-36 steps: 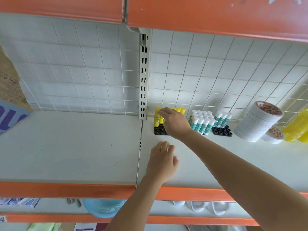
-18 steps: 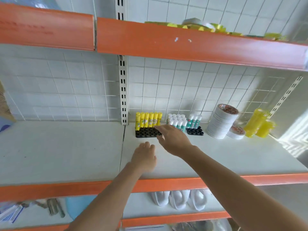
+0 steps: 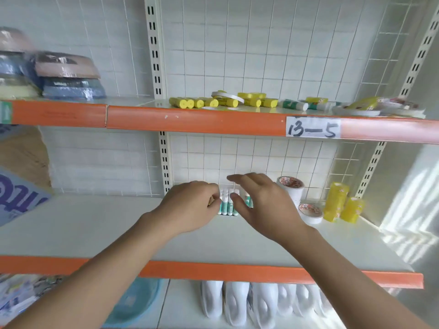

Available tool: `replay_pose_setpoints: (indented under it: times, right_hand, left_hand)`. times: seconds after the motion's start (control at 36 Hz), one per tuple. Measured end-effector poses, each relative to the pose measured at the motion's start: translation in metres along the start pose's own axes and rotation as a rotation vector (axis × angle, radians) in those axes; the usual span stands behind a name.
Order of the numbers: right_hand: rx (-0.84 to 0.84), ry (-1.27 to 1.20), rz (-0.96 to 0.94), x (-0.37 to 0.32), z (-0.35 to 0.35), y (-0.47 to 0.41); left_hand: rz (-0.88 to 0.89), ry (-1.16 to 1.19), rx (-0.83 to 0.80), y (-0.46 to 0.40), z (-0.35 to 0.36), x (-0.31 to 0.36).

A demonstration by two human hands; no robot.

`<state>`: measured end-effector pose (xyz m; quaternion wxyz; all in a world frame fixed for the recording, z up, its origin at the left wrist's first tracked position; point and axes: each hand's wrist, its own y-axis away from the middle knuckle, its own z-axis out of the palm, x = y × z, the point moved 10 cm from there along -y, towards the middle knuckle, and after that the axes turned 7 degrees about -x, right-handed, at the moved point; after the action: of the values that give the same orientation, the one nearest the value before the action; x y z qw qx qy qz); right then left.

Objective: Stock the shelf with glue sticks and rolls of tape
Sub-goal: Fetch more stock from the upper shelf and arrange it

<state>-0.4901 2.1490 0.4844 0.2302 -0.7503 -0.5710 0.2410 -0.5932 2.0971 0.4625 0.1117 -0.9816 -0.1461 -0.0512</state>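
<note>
White-and-green glue sticks (image 3: 227,205) stand upright at the back of the middle shelf (image 3: 95,229). My right hand (image 3: 263,205) hovers just in front of them, fingers spread, holding nothing. My left hand (image 3: 190,205) is beside it with fingers curled, covering the yellow glue sticks; only a yellow sliver shows by its fingertips. A stack of tape rolls (image 3: 291,188), one flat tape roll (image 3: 310,211) and yellow rolls (image 3: 336,205) stand to the right. On the upper shelf lie loose yellow glue sticks (image 3: 194,102), green-and-white glue sticks (image 3: 294,105) and tape rolls (image 3: 356,110).
The upper shelf's orange edge carries a label reading 13-5 (image 3: 312,129). Wrapped packs (image 3: 69,77) are stacked at the upper left. A cardboard box (image 3: 19,198) stands at the left of the middle shelf. White bottles (image 3: 237,302) and a blue basin (image 3: 135,302) sit below.
The view has tilted up, so the upper shelf's top now shows. Both hands have lifted off the middle shelf and come together in front of the glue sticks.
</note>
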Motion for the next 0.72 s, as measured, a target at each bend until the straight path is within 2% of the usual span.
replay_pose_setpoints:
  times: [0.22, 0.5, 0.61, 0.72]
  right_hand:
    - [0.249, 0.050, -0.139, -0.028, -0.088, -0.008]
    - [0.353, 0.162, -0.190, -0.037, -0.127, -0.062]
    - [0.258, 0.163, -0.135, -0.034, -0.120, -0.105]
    - [-0.007, 0.133, 0.012, -0.010, -0.092, -0.153]
  left_hand:
    - [0.027, -0.019, 0.227, 0.029, -0.111, 0.042]
    - [0.083, -0.167, 0.424, 0.004, -0.188, 0.039]
    - [0.051, -0.234, 0.430, -0.023, -0.208, 0.008]
    - [-0.025, -0.286, 0.314, -0.057, -0.209, -0.037]
